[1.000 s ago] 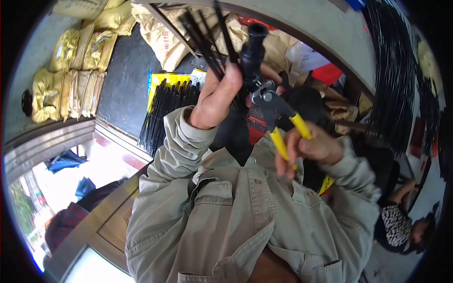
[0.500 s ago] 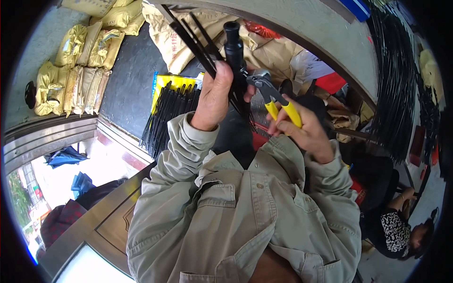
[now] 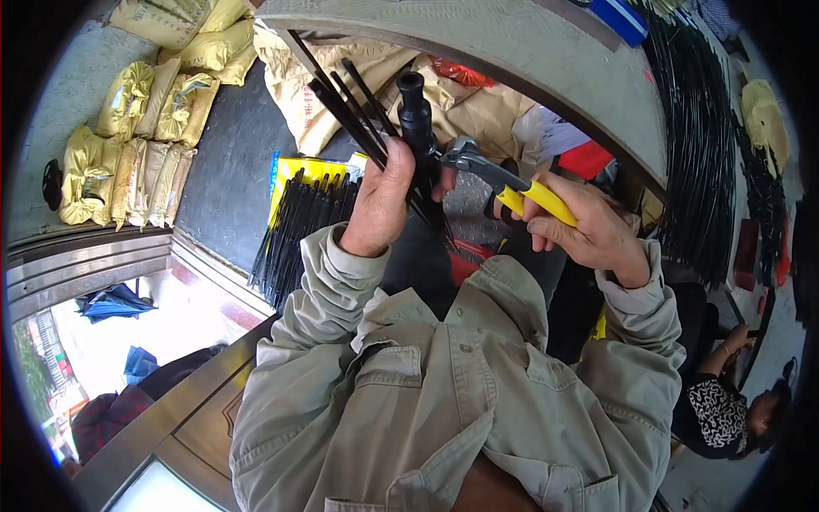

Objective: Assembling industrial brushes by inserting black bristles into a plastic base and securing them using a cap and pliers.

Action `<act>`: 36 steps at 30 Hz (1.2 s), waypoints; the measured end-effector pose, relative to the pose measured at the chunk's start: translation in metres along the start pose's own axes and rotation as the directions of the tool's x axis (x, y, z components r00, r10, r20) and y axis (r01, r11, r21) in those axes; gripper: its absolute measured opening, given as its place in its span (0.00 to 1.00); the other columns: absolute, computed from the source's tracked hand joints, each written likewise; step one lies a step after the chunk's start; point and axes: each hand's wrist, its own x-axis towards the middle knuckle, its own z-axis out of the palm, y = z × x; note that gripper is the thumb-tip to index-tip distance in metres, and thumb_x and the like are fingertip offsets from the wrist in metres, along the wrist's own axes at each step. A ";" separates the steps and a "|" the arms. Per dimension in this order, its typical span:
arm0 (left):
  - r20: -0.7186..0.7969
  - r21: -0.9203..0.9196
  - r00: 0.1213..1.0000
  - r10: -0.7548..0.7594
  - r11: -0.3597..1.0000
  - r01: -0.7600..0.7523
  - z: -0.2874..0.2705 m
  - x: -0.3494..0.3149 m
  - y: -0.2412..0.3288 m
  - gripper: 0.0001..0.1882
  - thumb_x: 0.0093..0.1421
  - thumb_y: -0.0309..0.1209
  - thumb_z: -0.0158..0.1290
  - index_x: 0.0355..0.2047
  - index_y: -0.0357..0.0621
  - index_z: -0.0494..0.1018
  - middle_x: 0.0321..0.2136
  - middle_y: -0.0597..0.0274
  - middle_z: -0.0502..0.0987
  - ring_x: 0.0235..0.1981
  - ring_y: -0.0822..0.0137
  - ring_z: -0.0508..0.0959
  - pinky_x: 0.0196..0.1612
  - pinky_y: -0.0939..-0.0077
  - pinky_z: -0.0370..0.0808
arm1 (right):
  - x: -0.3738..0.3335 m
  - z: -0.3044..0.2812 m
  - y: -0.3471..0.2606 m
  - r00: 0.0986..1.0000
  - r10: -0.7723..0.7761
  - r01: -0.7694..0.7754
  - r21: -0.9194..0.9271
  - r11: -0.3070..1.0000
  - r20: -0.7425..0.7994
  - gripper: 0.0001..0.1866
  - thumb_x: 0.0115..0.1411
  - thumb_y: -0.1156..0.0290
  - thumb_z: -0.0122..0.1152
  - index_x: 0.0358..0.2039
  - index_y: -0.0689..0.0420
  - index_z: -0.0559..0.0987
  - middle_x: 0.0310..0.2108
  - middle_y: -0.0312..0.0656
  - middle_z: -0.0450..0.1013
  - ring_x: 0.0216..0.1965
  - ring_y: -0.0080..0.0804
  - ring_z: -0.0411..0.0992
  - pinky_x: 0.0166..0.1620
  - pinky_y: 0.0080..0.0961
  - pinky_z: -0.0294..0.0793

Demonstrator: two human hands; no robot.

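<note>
My left hand (image 3: 375, 200) is closed around a bundle of thin black rods (image 3: 354, 111), which looks like part of an umbrella frame. Rising from the same grip is a black ribbed tube (image 3: 416, 115) with a flared end. My right hand (image 3: 589, 224) grips pliers (image 3: 499, 181) with yellow handles and a metal head. The plier jaws are beside the black tube, close to the left hand's fingertips; whether they bite on anything is too small to tell. Part of the left hand's fingers is hidden behind the rods.
Many black rods (image 3: 307, 222) lie on a yellow package (image 3: 299, 166) to the left. Tan sacks (image 3: 153, 102) stand at the far left. A pale board edge (image 3: 512, 38) crosses ahead, with long black rods (image 3: 699, 145) at right. A seated person (image 3: 721, 410) is at the lower right.
My right hand has moved right with the pliers, and their head has shifted slightly down and away from the left hand. The left hand and the tube sit a little lower.
</note>
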 end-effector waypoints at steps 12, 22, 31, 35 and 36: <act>-0.126 0.092 0.991 -0.049 0.994 0.061 0.008 0.009 0.002 0.26 0.64 0.49 0.31 0.35 0.39 0.68 0.20 0.64 0.70 0.19 0.75 0.68 0.23 0.83 0.64 | 0.009 0.048 0.038 0.945 -0.136 0.087 -0.171 0.981 -0.296 0.08 0.57 0.74 0.52 0.34 0.66 0.67 0.22 0.40 0.70 0.19 0.24 0.69 0.26 0.17 0.69; -0.356 0.101 0.920 0.162 0.986 -0.134 -0.008 0.020 -0.030 0.24 0.65 0.43 0.30 0.37 0.34 0.69 0.19 0.64 0.68 0.18 0.75 0.64 0.24 0.82 0.62 | 0.111 -0.111 0.049 0.348 -0.180 0.080 -0.162 0.984 -0.920 0.10 0.50 0.71 0.61 0.32 0.63 0.77 0.24 0.37 0.73 0.28 0.18 0.68 0.29 0.18 0.67; -0.338 0.182 0.938 0.083 0.983 -0.022 -0.023 0.016 -0.040 0.32 0.62 0.53 0.30 0.36 0.32 0.67 0.16 0.59 0.67 0.18 0.70 0.66 0.24 0.79 0.63 | 0.206 -0.257 0.088 0.450 -0.312 -0.749 -0.544 0.378 -0.837 0.15 0.48 0.62 0.61 0.30 0.62 0.77 0.32 0.50 0.72 0.32 0.49 0.73 0.34 0.38 0.72; -0.343 0.147 0.936 0.082 0.989 -0.033 -0.031 0.022 -0.037 0.32 0.62 0.54 0.30 0.36 0.32 0.67 0.17 0.58 0.67 0.18 0.70 0.66 0.24 0.79 0.63 | 0.222 -0.269 0.103 0.500 -0.246 -0.753 -0.557 0.349 -0.830 0.14 0.49 0.62 0.60 0.31 0.60 0.76 0.33 0.50 0.71 0.33 0.49 0.72 0.34 0.40 0.72; -0.344 0.129 0.936 0.072 0.991 -0.029 -0.031 0.023 -0.038 0.33 0.62 0.54 0.30 0.36 0.32 0.67 0.17 0.58 0.67 0.18 0.70 0.66 0.24 0.78 0.63 | 0.223 -0.269 0.105 0.498 -0.260 -0.748 -0.561 0.354 -0.827 0.14 0.50 0.63 0.59 0.31 0.60 0.76 0.33 0.50 0.71 0.33 0.50 0.72 0.34 0.40 0.72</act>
